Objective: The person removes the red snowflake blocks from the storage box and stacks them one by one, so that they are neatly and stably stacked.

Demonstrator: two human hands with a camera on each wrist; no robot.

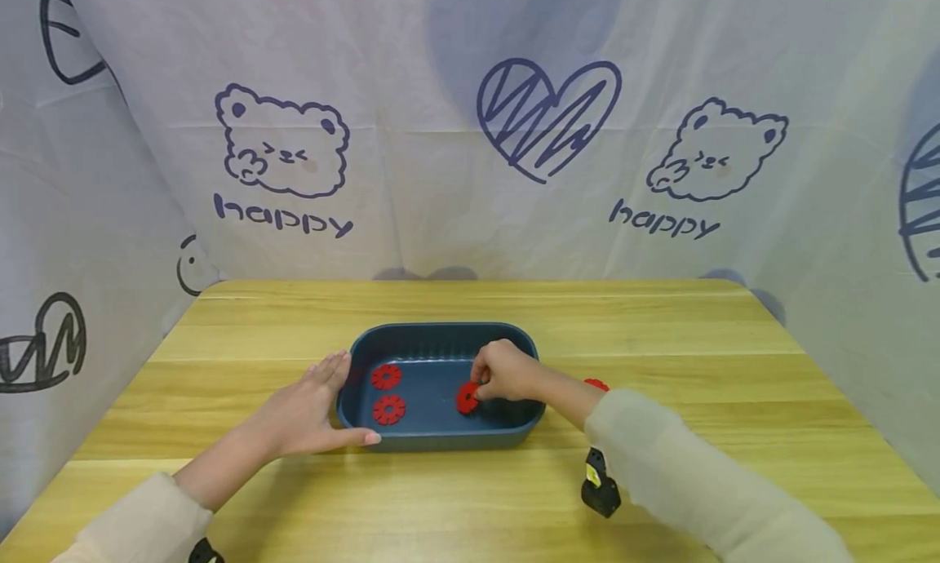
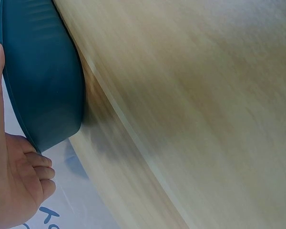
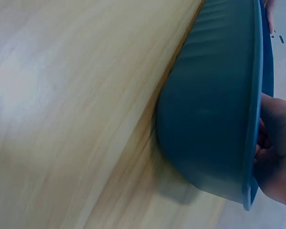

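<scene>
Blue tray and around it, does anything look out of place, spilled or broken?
One red disc lies outside the blue tray, partly hidden by the right forearm, while two flat discs lie inside. It may simply be waiting. No spill or damage shows.

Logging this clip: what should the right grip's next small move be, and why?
Probably settle the red disc flat on the floor of the blue tray and release it: the right grip pinches it inside, two matching discs lie flat there, and the left grip rests against the tray's left end. Its direction of travel can't be told here.
</scene>
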